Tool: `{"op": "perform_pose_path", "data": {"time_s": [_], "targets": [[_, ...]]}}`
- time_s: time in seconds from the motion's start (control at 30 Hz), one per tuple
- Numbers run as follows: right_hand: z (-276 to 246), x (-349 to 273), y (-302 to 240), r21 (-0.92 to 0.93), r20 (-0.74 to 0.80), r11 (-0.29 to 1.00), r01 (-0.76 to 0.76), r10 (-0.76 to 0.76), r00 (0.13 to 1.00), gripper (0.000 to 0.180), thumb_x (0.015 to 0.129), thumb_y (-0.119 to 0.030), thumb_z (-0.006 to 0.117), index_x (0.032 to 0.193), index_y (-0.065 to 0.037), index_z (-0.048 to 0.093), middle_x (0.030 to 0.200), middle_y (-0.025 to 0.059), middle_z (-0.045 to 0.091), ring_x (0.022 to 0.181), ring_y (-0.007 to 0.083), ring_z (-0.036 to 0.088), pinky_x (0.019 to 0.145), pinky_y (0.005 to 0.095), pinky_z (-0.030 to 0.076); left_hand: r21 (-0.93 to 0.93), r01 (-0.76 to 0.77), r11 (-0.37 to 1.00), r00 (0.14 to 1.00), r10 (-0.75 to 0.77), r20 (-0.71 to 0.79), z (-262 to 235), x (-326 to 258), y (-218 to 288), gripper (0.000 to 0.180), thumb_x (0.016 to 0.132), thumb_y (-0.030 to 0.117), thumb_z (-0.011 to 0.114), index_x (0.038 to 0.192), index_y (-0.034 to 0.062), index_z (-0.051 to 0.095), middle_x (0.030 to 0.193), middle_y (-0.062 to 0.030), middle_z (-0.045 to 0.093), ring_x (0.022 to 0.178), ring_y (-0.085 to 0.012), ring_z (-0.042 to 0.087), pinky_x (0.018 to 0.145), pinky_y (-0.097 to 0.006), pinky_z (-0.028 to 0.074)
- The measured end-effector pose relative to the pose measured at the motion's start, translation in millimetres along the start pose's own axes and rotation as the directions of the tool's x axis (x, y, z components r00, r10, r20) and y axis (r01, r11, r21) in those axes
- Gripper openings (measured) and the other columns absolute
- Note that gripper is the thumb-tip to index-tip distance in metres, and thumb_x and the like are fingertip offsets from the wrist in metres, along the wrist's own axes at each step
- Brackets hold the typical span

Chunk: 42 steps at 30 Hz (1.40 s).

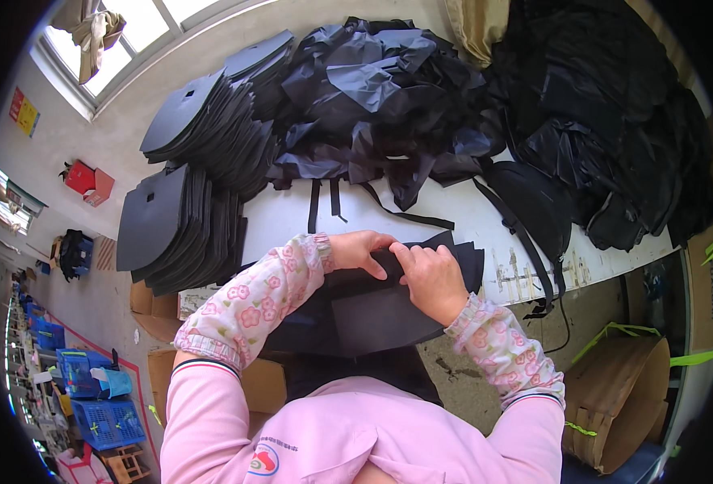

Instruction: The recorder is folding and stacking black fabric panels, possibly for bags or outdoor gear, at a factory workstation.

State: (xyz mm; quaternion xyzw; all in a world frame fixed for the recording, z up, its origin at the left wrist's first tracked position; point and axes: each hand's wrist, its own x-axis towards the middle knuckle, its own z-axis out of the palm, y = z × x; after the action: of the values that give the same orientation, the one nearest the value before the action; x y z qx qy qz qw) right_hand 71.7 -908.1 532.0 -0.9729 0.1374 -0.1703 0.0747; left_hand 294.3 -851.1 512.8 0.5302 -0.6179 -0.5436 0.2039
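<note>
Black fabric heaps and stacked stiff panels crowd the white surface beyond the fingers, while nearer, both the left hand and right hand pinch a dark fabric piece's top edge between pressed fingers.

single head-worn fisheye view, looking steeply down from above the wearer's chest, close over the white desk; straight edges bow near the dark circular rim.
</note>
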Motion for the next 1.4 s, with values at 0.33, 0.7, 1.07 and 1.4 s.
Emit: {"op": "perform_pose_path", "data": {"time_s": [0.33,0.7,1.07,1.4], "targets": [[27.1,46.1,75.3,0.55,0.064,0.686,-0.475,0.533,0.844,0.059,0.08,-0.035,0.077,0.125,-0.006,0.054,0.089,0.0141,0.066,0.084,0.0332,0.066,0.077,0.0404,0.051,0.781,-0.189,0.596,0.933,0.356,-0.046,93.6,-50.9,26.8,0.076,0.08,0.042,0.075,0.142,0.0092,0.046,0.152,-0.0184,0.036,0.146,-0.0358,0.028,0.116,-0.059,0.023],[-13.8,108.2,-6.9,0.781,-0.199,0.624,0.02,0.219,0.955,0.018,0.081,-0.016,0.072,0.09,-0.002,0.065,0.082,0.0126,0.065,0.078,0.0283,0.066,0.068,0.0387,0.051,-0.815,-0.32,0.482,0.822,-0.286,-0.492,21.3,-71.4,7.6,0.072,0.097,0.064,0.042,0.135,0.0023,0.046,0.122,-0.0157,0.061,0.108,-0.0288,0.063,0.094,-0.042,0.052],[1.5,13.4,-98.6,0.387,-0.269,0.73,0.564,-0.495,0.826,0.026,0.077,-0.022,0.074,0.079,-0.009,0.052,0.08,0.0051,0.055,0.076,0.0214,0.058,0.073,0.0345,0.045,-0.688,-0.532,0.494,0.698,-0.203,-0.686,-17.1,-91.0,18.6,0.025,0.096,0.025,0.063,0.111,0.0048,0.064,0.099,-0.0072,0.071,0.086,-0.0203,0.071,0.082,-0.035,0.058],[-3.6,11.8,-96.7,0.428,-0.178,0.717,0.55,-0.53,0.829,0.026,0.082,-0.025,0.073,0.079,-0.007,0.055,0.079,0.0079,0.055,0.07,0.0271,0.06,0.068,0.0366,0.049,-0.513,-0.786,0.346,0.539,-0.026,-0.842,-34.9,-170.5,86.6,0.039,0.099,0.028,0.057,0.123,-0.0033,0.06,0.111,-0.0161,0.069,0.101,-0.0277,0.069,0.092,-0.043,0.054]]}}
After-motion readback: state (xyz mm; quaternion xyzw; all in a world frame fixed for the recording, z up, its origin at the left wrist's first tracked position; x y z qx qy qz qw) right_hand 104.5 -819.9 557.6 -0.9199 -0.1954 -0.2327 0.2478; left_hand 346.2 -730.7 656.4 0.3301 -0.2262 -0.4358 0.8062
